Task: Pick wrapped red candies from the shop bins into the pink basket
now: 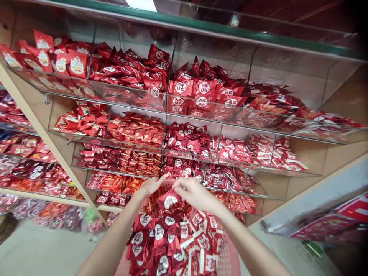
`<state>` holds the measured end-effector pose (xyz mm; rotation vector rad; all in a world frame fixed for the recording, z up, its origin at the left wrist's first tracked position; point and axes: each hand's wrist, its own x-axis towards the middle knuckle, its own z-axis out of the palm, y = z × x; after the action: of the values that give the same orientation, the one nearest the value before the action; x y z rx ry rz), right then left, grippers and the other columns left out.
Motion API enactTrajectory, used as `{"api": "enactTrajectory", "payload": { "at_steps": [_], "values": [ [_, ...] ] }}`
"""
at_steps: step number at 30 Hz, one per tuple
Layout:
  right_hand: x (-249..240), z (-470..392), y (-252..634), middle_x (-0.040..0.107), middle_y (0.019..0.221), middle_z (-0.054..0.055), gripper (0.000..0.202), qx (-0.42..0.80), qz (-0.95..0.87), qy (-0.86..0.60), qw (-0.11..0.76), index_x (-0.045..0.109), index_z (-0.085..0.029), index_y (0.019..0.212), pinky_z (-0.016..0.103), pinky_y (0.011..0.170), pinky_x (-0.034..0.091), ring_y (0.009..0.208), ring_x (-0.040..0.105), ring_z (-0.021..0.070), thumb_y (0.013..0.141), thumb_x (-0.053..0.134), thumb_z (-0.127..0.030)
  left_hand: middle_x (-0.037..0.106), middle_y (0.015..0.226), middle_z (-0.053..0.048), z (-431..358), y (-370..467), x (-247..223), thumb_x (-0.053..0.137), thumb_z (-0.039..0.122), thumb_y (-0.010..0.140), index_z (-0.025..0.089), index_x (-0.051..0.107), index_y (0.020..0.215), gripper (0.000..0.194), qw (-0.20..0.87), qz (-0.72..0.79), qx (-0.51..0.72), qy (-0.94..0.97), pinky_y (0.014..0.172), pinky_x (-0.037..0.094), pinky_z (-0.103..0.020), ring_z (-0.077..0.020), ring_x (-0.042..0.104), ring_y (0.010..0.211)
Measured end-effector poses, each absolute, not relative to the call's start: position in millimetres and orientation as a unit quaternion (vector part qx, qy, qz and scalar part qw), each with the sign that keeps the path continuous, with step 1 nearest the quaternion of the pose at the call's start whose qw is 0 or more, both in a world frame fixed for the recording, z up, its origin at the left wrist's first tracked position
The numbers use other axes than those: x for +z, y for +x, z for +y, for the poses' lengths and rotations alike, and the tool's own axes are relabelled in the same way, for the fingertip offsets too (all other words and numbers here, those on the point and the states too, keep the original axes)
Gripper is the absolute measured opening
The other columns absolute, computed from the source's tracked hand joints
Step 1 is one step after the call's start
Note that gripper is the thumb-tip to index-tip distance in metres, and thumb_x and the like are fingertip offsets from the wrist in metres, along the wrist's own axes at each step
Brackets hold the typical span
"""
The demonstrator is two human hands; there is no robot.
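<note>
My right hand (190,192) pinches a dark red wrapped candy packet (169,200) with a white oval label, over the far part of a pink plastic basket (232,255). Beside it, my left hand (151,186) is at the basket's far left edge, its fingers stretched out and nothing visible in them. Whether it touches the rim I cannot tell. Dark red packets with white heart-shaped labels (159,232) fill the basket's left side. On the right lie red-and-white packets (201,241). Part of the far contents is hidden by my hands.
Ahead stands a wooden rack with clear shelf bins (132,94) full of red candy packets. A glass shelf edge (201,28) crosses above. More stocked shelves (31,147) are at left, with bagged goods (54,212) on the floor below. Red packages (324,226) lie at lower right.
</note>
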<state>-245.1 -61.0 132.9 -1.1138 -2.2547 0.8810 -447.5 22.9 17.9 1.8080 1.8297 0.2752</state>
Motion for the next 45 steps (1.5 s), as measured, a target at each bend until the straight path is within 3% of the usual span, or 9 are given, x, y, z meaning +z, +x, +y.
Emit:
{"api": "enactTrajectory", "payload": {
  "at_steps": [5, 14, 22, 26, 33, 38, 45],
  "values": [
    [73, -78, -278, 0.053, 0.054, -0.004, 0.010, 0.507, -0.738, -0.394, 0.209, 0.056, -0.016, 0.075, 0.018, 0.044, 0.037, 0.046, 0.053, 0.0085, 0.076, 0.046, -0.014, 0.065, 0.106, -0.015, 26, -450, 13, 0.008, 0.079, 0.066, 0.016, 0.063, 0.099, 0.090, 0.271, 0.676, 0.092, 0.679, 0.078, 0.043, -0.034, -0.0288, 0.060, 0.097],
    [19, -124, -297, 0.048, 0.042, -0.008, 0.005, 0.674, -0.611, -0.396, 0.128, 0.056, -0.014, 0.072, 0.012, 0.036, 0.023, 0.039, 0.053, 0.0071, 0.069, 0.052, -0.015, 0.066, 0.106, -0.014, 25, -450, 14, 0.011, 0.077, 0.069, 0.018, 0.064, 0.098, 0.085, 0.283, 0.668, 0.093, 0.682, 0.084, 0.041, -0.035, -0.0282, 0.058, 0.102],
    [11, -120, -271, 0.046, 0.038, -0.008, 0.004, 0.637, -0.596, -0.461, 0.164, 0.054, -0.014, 0.070, 0.013, 0.034, 0.022, 0.037, 0.053, 0.0082, 0.067, 0.053, -0.016, 0.065, 0.106, -0.014, 27, -451, 10, 0.010, 0.077, 0.068, 0.018, 0.064, 0.100, 0.086, 0.273, 0.670, 0.093, 0.685, 0.084, 0.041, -0.036, -0.0286, 0.058, 0.101],
    [13, -114, -260, 0.048, 0.043, -0.008, 0.004, 0.614, -0.577, -0.504, 0.189, 0.053, -0.014, 0.072, 0.013, 0.034, 0.027, 0.039, 0.055, 0.0089, 0.068, 0.051, -0.015, 0.066, 0.105, -0.014, 28, -451, 8, 0.010, 0.078, 0.068, 0.019, 0.065, 0.098, 0.085, 0.274, 0.665, 0.098, 0.687, 0.084, 0.041, -0.035, -0.0280, 0.058, 0.100],
    [6, -113, -271, 0.045, 0.040, -0.009, 0.004, 0.622, -0.573, -0.497, 0.196, 0.048, -0.015, 0.068, 0.013, 0.032, 0.028, 0.040, 0.057, 0.0108, 0.070, 0.049, -0.012, 0.066, 0.105, -0.014, 28, -451, 8, 0.010, 0.079, 0.067, 0.018, 0.064, 0.095, 0.086, 0.274, 0.664, 0.102, 0.688, 0.083, 0.041, -0.035, -0.0286, 0.058, 0.100],
    [7, -114, -278, 0.049, 0.042, -0.007, 0.011, 0.634, -0.564, -0.496, 0.185, 0.049, -0.014, 0.070, 0.014, 0.034, 0.034, 0.041, 0.058, 0.0112, 0.073, 0.055, -0.023, 0.068, 0.099, -0.013, 26, -451, 9, 0.009, 0.079, 0.067, 0.019, 0.065, 0.085, 0.084, 0.267, 0.669, 0.097, 0.687, 0.080, 0.042, -0.035, -0.0282, 0.061, 0.093],
    [-5, -115, -297, 0.046, 0.040, -0.008, 0.021, 0.641, -0.567, -0.484, 0.184, 0.046, -0.014, 0.078, 0.016, 0.036, 0.041, 0.042, 0.058, 0.0126, 0.076, 0.056, -0.032, 0.067, 0.101, -0.013, 24, -450, 13, 0.009, 0.079, 0.067, 0.019, 0.064, 0.088, 0.084, 0.269, 0.670, 0.102, 0.684, 0.079, 0.043, -0.036, -0.0292, 0.060, 0.096]
  ]
}}
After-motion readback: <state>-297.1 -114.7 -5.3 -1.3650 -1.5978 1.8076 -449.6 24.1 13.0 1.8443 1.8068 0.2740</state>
